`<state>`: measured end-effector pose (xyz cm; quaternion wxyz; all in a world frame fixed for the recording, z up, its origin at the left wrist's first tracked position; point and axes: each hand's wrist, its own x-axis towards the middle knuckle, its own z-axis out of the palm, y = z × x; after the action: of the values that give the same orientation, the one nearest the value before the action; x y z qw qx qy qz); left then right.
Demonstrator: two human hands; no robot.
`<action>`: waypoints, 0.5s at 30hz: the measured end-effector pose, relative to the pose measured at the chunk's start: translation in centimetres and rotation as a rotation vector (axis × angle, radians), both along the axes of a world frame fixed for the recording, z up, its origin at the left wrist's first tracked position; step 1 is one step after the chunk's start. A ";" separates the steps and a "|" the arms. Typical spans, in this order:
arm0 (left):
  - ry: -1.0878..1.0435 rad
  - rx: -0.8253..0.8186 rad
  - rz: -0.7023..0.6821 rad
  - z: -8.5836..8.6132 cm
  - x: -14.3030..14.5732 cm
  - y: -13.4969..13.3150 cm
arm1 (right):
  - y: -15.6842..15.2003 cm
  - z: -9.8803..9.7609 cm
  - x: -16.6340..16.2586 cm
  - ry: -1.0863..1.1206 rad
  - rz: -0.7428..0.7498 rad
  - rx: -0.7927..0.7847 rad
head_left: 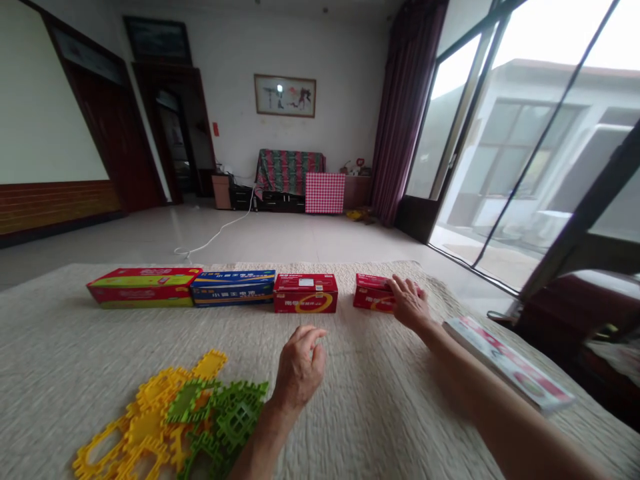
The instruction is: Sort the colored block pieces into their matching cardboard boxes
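Note:
My right hand (409,303) lies over the right end of a small red box (371,293), its fingers wrapped on the top and side. My left hand (301,363) hovers in front of another red box (306,295), apart from it, with fingers loosely curved, the thumb away from them and nothing held. To the left of that box stand a blue box (233,289) and a longer red and green box (145,288), in one row. A gap separates the two small red boxes. Yellow plastic pieces (150,427) and green plastic pieces (235,413) lie piled left of my left forearm.
A flat white and red box (507,360) lies right of my right forearm. Everything rests on a beige quilted cover (360,393), whose far edge runs behind the boxes. Beyond are a tiled floor with a white cable (220,230), and glass doors (500,153) at right.

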<state>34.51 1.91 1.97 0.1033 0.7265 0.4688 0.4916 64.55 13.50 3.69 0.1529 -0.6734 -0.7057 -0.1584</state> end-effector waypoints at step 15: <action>-0.047 -0.082 0.125 1.4 -2.5 0.7 | -1.4 -0.3 -17.9 0.047 0.496 0.166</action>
<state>32.00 2.56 3.34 0.1132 0.6790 0.5307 0.4945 46.63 12.07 3.42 0.2583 -0.4685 -0.8300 -0.1579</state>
